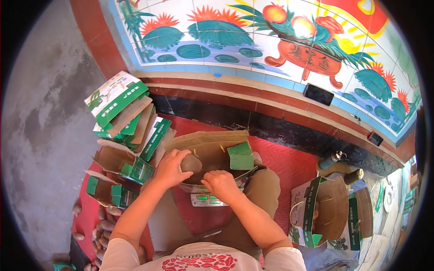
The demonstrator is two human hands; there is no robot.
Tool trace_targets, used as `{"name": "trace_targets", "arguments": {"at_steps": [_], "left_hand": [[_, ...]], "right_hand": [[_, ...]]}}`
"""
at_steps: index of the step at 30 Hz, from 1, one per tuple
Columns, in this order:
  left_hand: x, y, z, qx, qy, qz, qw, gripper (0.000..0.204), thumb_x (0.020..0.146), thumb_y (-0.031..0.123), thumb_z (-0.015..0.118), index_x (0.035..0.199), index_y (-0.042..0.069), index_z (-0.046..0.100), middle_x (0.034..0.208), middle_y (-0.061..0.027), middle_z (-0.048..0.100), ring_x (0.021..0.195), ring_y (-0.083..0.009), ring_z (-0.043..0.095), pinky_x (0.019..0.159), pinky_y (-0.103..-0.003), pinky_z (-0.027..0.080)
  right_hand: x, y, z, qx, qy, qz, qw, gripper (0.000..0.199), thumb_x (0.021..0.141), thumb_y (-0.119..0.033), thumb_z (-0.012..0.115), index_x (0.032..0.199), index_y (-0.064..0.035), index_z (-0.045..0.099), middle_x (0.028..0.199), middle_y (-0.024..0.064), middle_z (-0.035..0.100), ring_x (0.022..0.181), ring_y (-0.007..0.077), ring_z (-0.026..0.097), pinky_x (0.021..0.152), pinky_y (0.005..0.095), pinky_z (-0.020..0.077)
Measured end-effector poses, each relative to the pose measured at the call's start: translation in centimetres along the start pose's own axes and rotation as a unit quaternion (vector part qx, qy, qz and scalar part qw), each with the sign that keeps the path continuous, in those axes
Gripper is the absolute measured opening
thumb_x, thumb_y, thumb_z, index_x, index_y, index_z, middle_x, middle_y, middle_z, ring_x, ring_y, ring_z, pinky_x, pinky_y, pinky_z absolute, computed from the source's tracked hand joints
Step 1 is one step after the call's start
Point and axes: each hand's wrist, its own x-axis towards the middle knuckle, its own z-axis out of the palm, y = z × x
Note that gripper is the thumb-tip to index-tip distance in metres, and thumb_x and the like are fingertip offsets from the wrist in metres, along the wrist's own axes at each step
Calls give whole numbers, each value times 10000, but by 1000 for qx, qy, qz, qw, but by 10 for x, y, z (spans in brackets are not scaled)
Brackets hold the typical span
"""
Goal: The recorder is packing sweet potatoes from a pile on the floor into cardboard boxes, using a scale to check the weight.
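In front of me an open cardboard carton [205, 139] rests on a digital scale [195, 200] with lit green displays, between my knees. My left hand [170, 169] is over the carton's left side, its fingers and thumb around a brown, rounded tuber [191, 164] that looks like a potato. Near the carton's front rim, my right hand [220, 184] has its fingers bent together and pointing left. Whatever they grip, if anything, is hidden. A green printed flap [241, 156] folds over the carton's right side. Its contents are in shadow.
Loose brown tubers [106, 226] lie at the left on a red mat [289, 165]. Flattened cartons [118, 101] are stacked at the back left, above open cartons [122, 162]. More open cartons [323, 207] stand at the right, near a flask [330, 159]. A phone [318, 94] sits on the wall ledge.
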Motion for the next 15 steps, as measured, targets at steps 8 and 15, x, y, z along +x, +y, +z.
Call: {"name": "trace_targets", "arguments": {"at_steps": [8,15], "left_hand": [[27,-18,61,147,-162,1,976,684,631,227,820,1258,213,546,1136,-151,532,1056,-345,574,877,-428,499],[39,-35,79,171,-314,-68,932,695,672,284,806,1300,234,512,1238,-176,510,1098,-351,578,905,-408,497]], "right_hand": [[2,-1,0,0,-8,2,1000,167,801,-204,673,752,-84,566,698,73,584,704,256,612,648,382,477],[5,-3,5,25,-10,3,1000,161,801,-183,673,750,-74,565,685,88,567,692,276,596,635,397,478]]}}
